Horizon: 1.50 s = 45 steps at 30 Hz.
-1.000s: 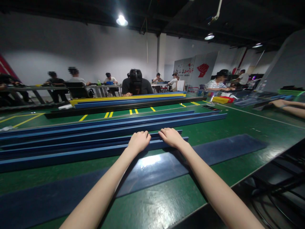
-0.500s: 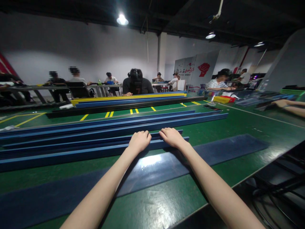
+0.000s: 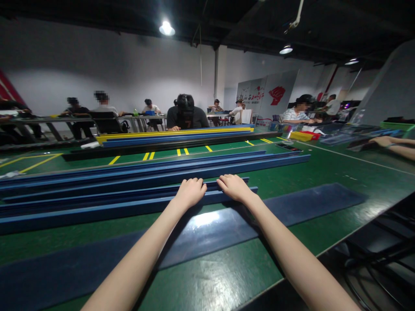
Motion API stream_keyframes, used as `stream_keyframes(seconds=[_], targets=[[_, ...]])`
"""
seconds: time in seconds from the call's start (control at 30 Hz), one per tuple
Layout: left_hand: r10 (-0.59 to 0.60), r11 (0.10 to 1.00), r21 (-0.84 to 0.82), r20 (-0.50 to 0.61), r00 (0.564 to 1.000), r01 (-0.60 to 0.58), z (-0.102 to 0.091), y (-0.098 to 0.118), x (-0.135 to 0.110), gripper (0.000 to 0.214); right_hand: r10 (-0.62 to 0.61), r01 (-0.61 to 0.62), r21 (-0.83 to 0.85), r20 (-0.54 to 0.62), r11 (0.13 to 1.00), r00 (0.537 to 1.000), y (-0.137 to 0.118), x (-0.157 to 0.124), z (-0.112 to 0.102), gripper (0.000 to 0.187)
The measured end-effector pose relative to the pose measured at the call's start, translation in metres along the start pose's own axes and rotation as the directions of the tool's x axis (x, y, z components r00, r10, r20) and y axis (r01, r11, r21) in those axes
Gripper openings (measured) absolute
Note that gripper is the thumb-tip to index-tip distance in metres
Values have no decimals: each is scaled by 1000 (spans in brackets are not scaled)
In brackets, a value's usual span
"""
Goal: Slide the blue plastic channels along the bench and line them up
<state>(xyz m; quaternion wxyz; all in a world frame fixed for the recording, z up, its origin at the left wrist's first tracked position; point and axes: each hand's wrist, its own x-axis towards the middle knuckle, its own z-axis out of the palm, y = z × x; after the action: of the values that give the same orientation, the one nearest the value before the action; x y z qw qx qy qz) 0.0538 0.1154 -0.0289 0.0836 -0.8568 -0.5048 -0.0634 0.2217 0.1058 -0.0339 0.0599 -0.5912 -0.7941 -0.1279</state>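
Observation:
Both my hands rest on the near blue plastic channel (image 3: pixel 97 212), a long open trough lying lengthwise on the green table, close to its right end. My left hand (image 3: pixel 190 192) is closed over it, fingers curled down and partly hidden. A short gap to the right, my right hand (image 3: pixel 234 187) grips the same channel, its fingertips bent over the far side. Under my forearms lies a flat, glossy blue plastic strip (image 3: pixel 311 203). Beyond my hands, another blue channel (image 3: pixel 227 169) runs parallel.
Farther back lie a yellow strip (image 3: pixel 181 133) and a black strip (image 3: pixel 194 141). A phone (image 3: pixel 287 147) is on the table (image 3: pixel 330 170). Red and yellow trays (image 3: pixel 301 135) stand at the back right. A person (image 3: pixel 186 114) sits opposite; another person's hand (image 3: pixel 382 141) is at the right.

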Motion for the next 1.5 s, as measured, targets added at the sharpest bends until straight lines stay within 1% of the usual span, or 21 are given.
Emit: stream_keyframes(seconds=[0.07,0.13,0.2,0.27,0.33,0.37,0.4,0.47,0.53,0.57,0.7,0.87,0.9,0.93,1.07,1.17,1.27,1.37,1.5], targets=[[24,1000,-8,-29,999,-24,-7,0,-1,30,-10,10,-10,4,1000,1000,0,0,-1,38],[34,999,-33,-68,997,-36,-19,1,-3,28,-25,25,-18,14,1000,1000,1,-1,-1,38],[38,997,-67,-64,997,-43,-33,3,-6,27,-36,37,-20,21,999,999,1,-2,-2,39],[19,995,-99,3,1000,-19,-47,4,-10,27,-39,40,-17,20,999,999,1,-3,-2,38],[17,993,-119,113,993,-4,-56,4,-14,27,-36,36,-17,20,999,999,1,-3,-2,38],[31,992,-127,178,984,-9,-59,4,-16,26,-33,34,-17,23,999,999,1,-3,-2,38],[57,990,-137,248,967,-23,-60,4,-17,24,-31,32,-17,25,999,999,1,-2,-2,38],[121,986,-152,376,919,-68,-60,4,-19,20,-32,32,-14,28,999,999,2,-2,-1,38],[167,983,-144,457,874,-113,-58,4,-21,20,-33,33,-8,31,999,999,2,-1,-1,38],[175,983,-126,476,862,-130,-57,5,-21,22,-32,33,-5,33,999,999,2,-1,-1,37],[172,984,-52,515,840,-170,-57,10,-22,31,-28,28,-3,37,1000,999,2,-1,0,37],[189,980,-57,587,787,-193,-57,17,-22,34,-24,23,2,44,1000,999,2,-1,-1,37],[188,980,-54,590,785,-193,-56,19,-22,34,-24,24,5,44,1000,999,2,-1,-1,37],[184,980,-47,581,793,-194,-56,20,-22,34,-25,25,7,43,1000,999,1,-1,-2,37],[170,982,-19,508,844,-186,-52,22,-24,27,-29,28,10,42,1000,999,0,-2,-4,37],[170,982,-14,482,860,-187,-49,23,-24,19,-22,22,9,47,1000,999,0,-3,-5,37],[160,983,12,452,877,-186,-48,23,-23,22,-17,16,8,53,1000,998,-1,-3,-6,37],[167,981,20,437,884,-195,-47,22,-21,24,-15,14,8,55,1000,998,-1,-3,-5,37],[179,980,-5,443,878,-197,-47,21,-21,24,-21,20,9,43,1000,999,1,-2,-2,37]])
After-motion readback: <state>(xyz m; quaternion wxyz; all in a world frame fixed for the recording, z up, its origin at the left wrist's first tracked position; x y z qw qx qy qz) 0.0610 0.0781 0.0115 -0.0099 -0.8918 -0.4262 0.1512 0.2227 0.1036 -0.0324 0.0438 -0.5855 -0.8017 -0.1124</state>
